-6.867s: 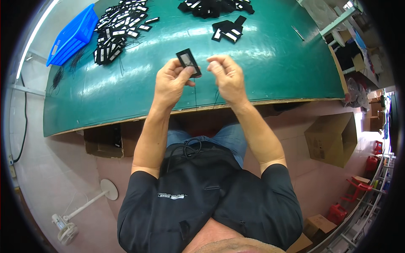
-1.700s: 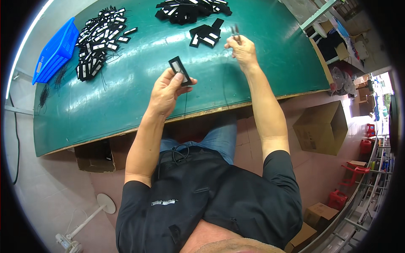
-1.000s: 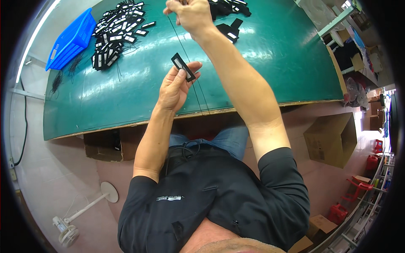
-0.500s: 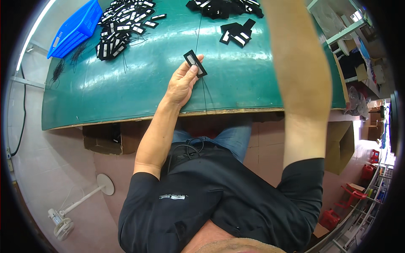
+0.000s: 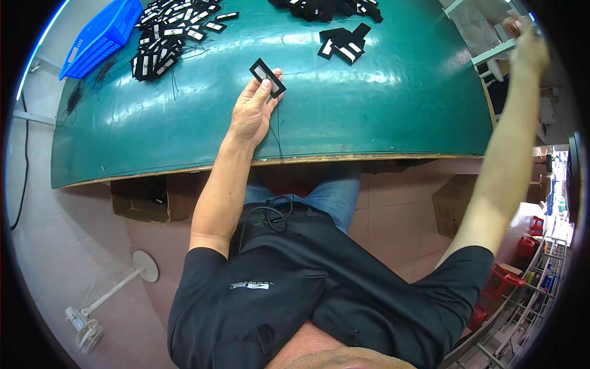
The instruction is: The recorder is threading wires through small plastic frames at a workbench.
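Observation:
My left hand (image 5: pixel 253 111) rests over the green table (image 5: pixel 399 111) and pinches a small black rectangular frame piece (image 5: pixel 267 77) with a pale middle. A thin dark thread (image 5: pixel 278 135) hangs from it toward the table's front edge. My right arm is stretched far out to the right, and my right hand (image 5: pixel 530 49) is up at the picture's rim by a shelf. Its fingers look closed; what they hold is too small to make out.
A pile of black frame pieces (image 5: pixel 165 37) lies at the table's back left beside a blue basket (image 5: pixel 101 37). More pieces (image 5: pixel 345 43) lie at the back centre. A cardboard box (image 5: pixel 452 203) and a white fan (image 5: pixel 86 326) stand on the floor.
My right arm has swung from above the table out to the far right, up toward the shelf. My left hand still holds the frame piece in nearly the same spot.

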A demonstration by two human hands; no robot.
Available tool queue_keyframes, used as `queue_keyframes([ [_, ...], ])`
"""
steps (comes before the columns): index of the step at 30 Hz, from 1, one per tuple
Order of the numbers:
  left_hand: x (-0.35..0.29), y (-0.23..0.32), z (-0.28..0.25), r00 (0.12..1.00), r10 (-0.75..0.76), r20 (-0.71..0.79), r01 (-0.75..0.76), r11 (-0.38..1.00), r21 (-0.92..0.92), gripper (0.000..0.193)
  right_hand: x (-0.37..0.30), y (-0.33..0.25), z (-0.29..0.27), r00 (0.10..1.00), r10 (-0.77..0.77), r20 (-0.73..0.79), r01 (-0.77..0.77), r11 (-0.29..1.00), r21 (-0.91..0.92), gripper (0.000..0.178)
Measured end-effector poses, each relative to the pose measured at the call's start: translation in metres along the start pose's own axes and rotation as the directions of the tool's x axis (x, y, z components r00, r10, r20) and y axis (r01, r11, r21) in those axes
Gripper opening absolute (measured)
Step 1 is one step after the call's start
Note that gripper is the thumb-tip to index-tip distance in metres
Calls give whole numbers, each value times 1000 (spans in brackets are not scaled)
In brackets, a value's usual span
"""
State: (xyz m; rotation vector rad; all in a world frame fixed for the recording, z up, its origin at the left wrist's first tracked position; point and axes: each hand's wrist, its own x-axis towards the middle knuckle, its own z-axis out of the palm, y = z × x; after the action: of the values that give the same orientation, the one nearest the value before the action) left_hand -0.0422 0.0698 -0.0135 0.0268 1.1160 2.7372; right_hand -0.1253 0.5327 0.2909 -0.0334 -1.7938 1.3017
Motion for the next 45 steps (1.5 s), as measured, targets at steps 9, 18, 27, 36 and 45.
queue_keyframes([
  [9, -10, 3, 1, 995, -97, 27, 93, 987, 131, 21, -210, 184, 29, 817, 555, 154, -428, 765, -482, 17],
  [18, -8, 8, 5, 987, -161, 9, 154, 955, 252, 20, -302, 124, 88, 836, 230, 498, -171, 972, -163, 17],
  [27, -7, 15, 5, 972, -236, 9, 226, 941, 251, 19, -353, 84, 172, 453, 491, 744, -693, 719, -53, 20],
  [36, -6, 8, 1, 983, -179, 33, 163, 945, 283, 19, -347, 101, 171, 514, 468, 719, -670, 743, -5, 22],
  [45, -14, -14, 21, 945, -290, 155, 240, 931, 276, 24, -350, 97, 170, 515, 458, 725, -677, 736, 16, 23],
])
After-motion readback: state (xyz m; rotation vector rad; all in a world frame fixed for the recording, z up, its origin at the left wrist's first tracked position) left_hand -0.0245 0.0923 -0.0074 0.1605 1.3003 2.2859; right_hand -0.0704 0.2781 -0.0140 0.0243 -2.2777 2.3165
